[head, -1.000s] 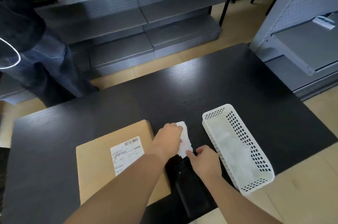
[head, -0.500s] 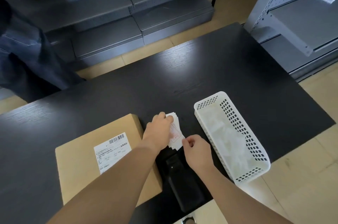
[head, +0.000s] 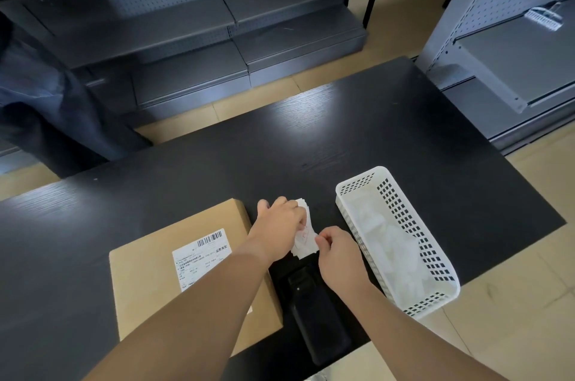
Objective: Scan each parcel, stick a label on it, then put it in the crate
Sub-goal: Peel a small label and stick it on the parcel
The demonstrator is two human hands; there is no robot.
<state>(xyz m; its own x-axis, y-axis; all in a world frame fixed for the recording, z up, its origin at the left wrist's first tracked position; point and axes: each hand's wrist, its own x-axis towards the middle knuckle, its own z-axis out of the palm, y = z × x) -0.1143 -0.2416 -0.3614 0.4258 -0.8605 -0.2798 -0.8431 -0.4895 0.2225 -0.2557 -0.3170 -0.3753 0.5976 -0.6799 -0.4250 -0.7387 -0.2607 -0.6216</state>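
A flat brown cardboard parcel (head: pixel 149 284) with a white barcode shipping label (head: pixel 202 256) lies on the black table (head: pixel 311 144) at the near left. Just right of it, my left hand (head: pixel 278 225) presses down on a small stack of white stickers (head: pixel 304 240) with red print. My right hand (head: pixel 337 253) pinches the near right corner of the top sticker. A black handheld scanner (head: pixel 314 312) lies below both hands near the table's front edge.
A white perforated plastic basket (head: pixel 401 215) holding scraps of white paper stands right of my hands. Grey metal shelving (head: pixel 217 38) runs behind the table and at the right. A person in dark trousers (head: pixel 46 106) stands at the far left.
My right hand has shifted from the scanner's top to the sticker stack's corner and now pinches it. The left hand stays on the stack. The camera view has tilted slightly.
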